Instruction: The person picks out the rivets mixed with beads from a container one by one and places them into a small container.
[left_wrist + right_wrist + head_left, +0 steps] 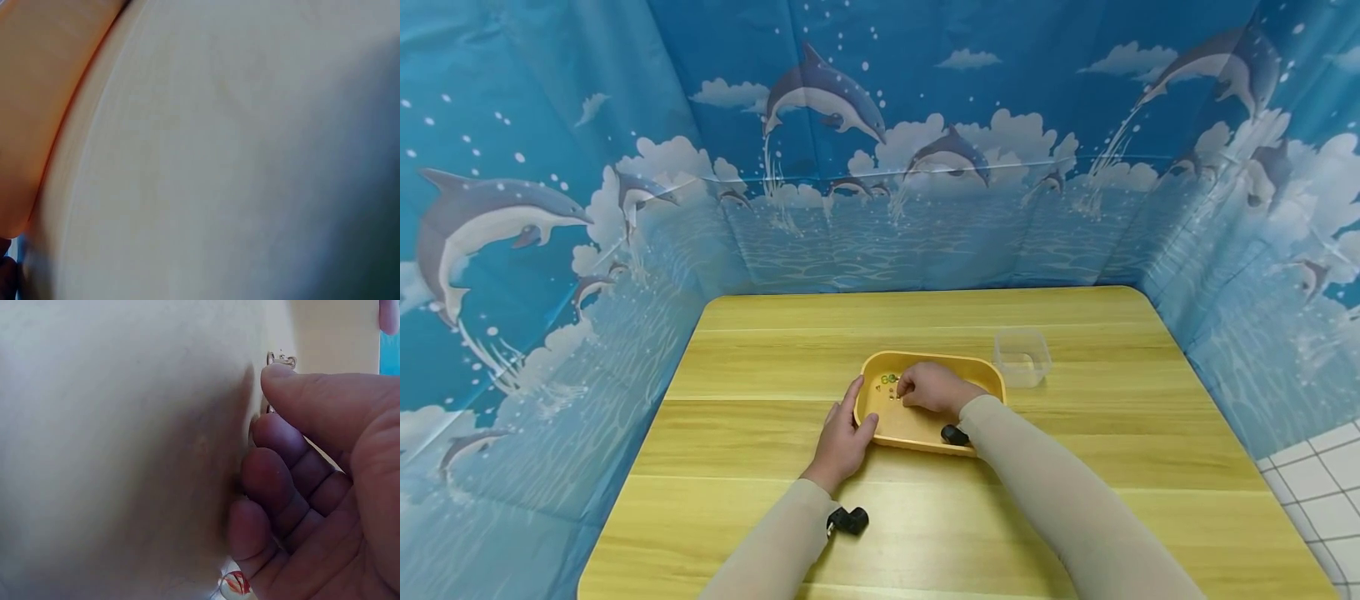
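Note:
In the head view, my left hand [841,442] rests against the left end of a yellow tray [917,438]. Its fingers lie fairly straight along the side, the thumb at the front rim. My right hand [934,387] reaches down into the tray, fingers bent beside several tiny gold-coloured pieces [892,393]. Small green rings [888,379] lie just behind those. From the right wrist, thumb and fingertips show at the tray floor, the thumb apart from the index finger. Small metal loops [281,360] appear beside the thumb tip, and a clear round piece with red markings [235,585] below the fingers.
A clear plastic container [1022,357] stands at the tray's right rear corner. All of this sits on a wood-grain table [760,367]. Behind and beside it hangs a blue dolphin-print curtain [865,242]. Each wrist carries a small black camera [850,521].

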Demonstrator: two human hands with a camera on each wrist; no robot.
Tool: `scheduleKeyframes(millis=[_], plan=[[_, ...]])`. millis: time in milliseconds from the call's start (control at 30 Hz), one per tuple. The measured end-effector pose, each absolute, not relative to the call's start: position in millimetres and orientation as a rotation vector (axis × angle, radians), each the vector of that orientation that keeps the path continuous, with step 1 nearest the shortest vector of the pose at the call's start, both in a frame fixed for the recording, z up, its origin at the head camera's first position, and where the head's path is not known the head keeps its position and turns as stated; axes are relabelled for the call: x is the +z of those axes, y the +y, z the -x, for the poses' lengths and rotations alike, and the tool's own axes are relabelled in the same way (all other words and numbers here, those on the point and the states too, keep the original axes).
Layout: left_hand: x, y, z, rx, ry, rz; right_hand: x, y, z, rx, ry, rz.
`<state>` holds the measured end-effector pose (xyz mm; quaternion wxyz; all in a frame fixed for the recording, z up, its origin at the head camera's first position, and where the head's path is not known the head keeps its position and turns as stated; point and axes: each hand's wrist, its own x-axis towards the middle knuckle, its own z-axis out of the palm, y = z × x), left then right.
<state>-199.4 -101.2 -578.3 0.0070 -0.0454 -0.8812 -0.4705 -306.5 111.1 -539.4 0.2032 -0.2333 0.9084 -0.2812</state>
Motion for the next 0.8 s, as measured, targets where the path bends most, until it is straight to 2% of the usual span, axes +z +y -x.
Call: scheduleKeyframes(millis=[800], plan=[[-579.7, -100.1, 199.5, -1.477, -2.750, 0.126, -534.7, 126.3, 307.3, -0.701, 2.551, 0.623]])
